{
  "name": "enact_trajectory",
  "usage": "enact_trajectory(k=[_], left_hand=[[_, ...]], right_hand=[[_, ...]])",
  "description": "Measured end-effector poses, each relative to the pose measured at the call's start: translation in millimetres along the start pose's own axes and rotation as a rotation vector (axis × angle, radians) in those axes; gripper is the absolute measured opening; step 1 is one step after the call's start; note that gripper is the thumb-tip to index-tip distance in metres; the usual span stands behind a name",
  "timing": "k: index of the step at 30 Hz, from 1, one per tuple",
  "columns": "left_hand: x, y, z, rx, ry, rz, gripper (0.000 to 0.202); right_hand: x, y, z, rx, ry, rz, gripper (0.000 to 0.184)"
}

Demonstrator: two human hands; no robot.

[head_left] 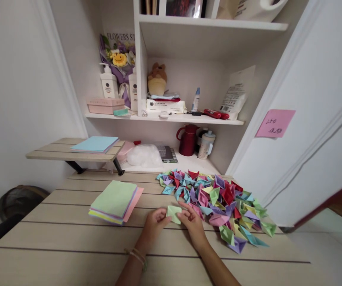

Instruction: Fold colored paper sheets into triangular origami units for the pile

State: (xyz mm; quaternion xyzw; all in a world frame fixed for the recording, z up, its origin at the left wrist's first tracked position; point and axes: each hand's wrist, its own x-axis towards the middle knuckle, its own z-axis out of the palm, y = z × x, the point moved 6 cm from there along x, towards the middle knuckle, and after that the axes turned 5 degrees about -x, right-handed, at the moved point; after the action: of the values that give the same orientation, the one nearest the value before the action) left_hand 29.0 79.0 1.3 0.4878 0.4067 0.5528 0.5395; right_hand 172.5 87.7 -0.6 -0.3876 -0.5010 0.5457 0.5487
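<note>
Between my two hands, a small folded piece of light green paper [173,213] is held just above the slatted table. My left hand [155,224] pinches its left edge between thumb and curled fingers. On the other side, my right hand [192,224] grips the right edge, thumb in front and fingers reaching behind. A large heap of folded paper boats [214,194] in many colours lies close to my right hand. To the left of my left hand sits a stack of square coloured paper [114,200], light green on top.
A small raised stand [48,151] at the back left carries more paper, blue on top [95,143]. Behind the table, shelves hold a dark red jug [188,141], a light cup [206,146] and a plastic bag [145,155]. A pink note [275,123] is on the right wall.
</note>
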Motion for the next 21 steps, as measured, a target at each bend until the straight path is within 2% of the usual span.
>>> enact_trajectory(k=[4,7,9,13,17,21], left_hand=[[0.5,0.6,-3.1,-0.066,0.022,-0.004,0.023],[0.2,2.0,-1.7,-0.060,0.010,-0.019,0.025],[-0.2,5.8,-1.4,-0.018,0.019,0.001,0.025],[-2.2,18.2,-5.4,0.112,0.111,0.109,0.025],[-3.4,16.4,-3.1,0.043,0.079,0.039,0.036],[-3.2,18.9,-4.4,0.036,0.081,0.044,0.029]], right_hand=[[-2.3,3.6,4.1,-0.160,-0.060,0.009,0.033],[-3.5,6.9,8.4,-0.162,-0.134,0.074,0.038],[-2.5,4.7,8.4,-0.110,-0.123,0.074,0.039],[1.8,2.4,7.2,-0.036,-0.071,0.056,0.035],[5.8,3.3,5.7,-0.016,-0.030,0.011,0.033],[7.3,4.5,8.5,-0.024,-0.073,0.005,0.030]])
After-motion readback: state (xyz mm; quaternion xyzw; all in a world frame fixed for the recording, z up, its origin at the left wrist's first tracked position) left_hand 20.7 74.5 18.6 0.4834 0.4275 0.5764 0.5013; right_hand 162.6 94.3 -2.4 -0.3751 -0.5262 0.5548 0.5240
